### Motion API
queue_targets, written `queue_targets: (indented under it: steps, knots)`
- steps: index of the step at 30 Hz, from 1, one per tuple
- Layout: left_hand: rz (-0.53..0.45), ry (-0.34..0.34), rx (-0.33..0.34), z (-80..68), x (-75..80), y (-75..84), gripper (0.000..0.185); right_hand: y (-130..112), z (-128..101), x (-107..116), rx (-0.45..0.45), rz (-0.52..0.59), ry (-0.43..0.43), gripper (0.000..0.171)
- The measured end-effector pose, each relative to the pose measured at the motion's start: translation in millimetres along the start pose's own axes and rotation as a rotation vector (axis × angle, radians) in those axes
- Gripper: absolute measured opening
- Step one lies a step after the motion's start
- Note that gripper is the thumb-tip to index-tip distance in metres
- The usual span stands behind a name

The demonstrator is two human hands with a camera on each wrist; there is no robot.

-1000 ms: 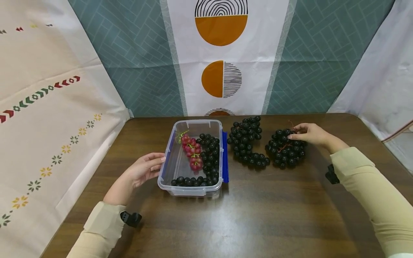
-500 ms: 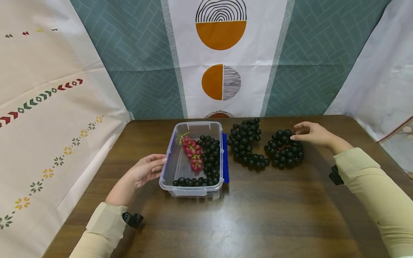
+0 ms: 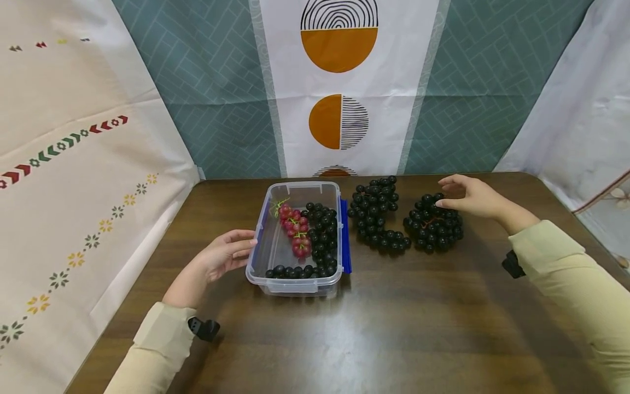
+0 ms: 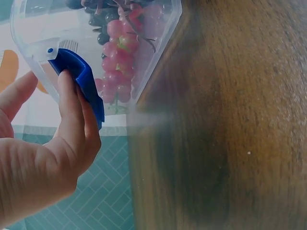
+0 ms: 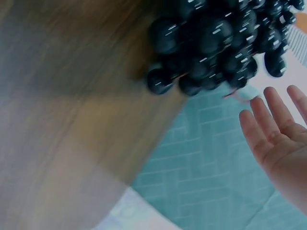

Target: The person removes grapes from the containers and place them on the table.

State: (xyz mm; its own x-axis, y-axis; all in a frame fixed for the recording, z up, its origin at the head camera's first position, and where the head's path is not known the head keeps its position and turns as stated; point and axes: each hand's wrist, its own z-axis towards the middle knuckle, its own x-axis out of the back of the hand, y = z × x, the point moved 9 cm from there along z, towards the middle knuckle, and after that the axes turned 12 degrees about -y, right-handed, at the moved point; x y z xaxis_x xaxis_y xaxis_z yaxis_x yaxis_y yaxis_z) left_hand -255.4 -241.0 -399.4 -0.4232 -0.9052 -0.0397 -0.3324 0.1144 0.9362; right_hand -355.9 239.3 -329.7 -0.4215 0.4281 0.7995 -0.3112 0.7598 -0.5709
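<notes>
Left hand [image 3: 223, 257] first: it rests against the left wall of the clear rectangular plastic container [image 3: 260, 251], fingers relaxed and only lightly bent, and the left wrist view shows a finger lying on the blue clip [image 4: 79, 81] of that wall. That looks like a steadying touch, judged to keep the light tub from sliding on the dark wooden table [image 3: 394, 328].

Inside the tub, a small bunch of red grapes with green stems [image 3: 295, 232] lies down the middle, and a long string of black grapes [image 3: 322, 241] runs along the right wall and curls across the near end. A second blue clip [image 3: 344, 235] sits on the right rim.

Moving right, a loose bunch of black grapes [image 3: 376, 219] lies on the table just beside the tub. Next over, a rounder black grape cluster [image 3: 435, 227] lies under the right hand [image 3: 467, 196], whose fingers are spread and loose above its far top. Touching or just clear? Cannot tell. The right wrist view shows an open palm [image 5: 278, 129] gripping nothing.
</notes>
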Motion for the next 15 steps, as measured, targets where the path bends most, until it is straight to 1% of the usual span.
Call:
queue_targets:
  steps: [6,15]
  knots:
    - [0.023,-0.008,-0.006,1.6,-1.1,1.9,0.053,-34.9,0.6,-3.7,0.065,-0.006,0.008,0.057]
    - [0.026,-0.002,-0.008,-1.6,-0.3,2.0,0.056,-86.8,7.1,-23.4,0.199,-0.052,-0.031,0.050]
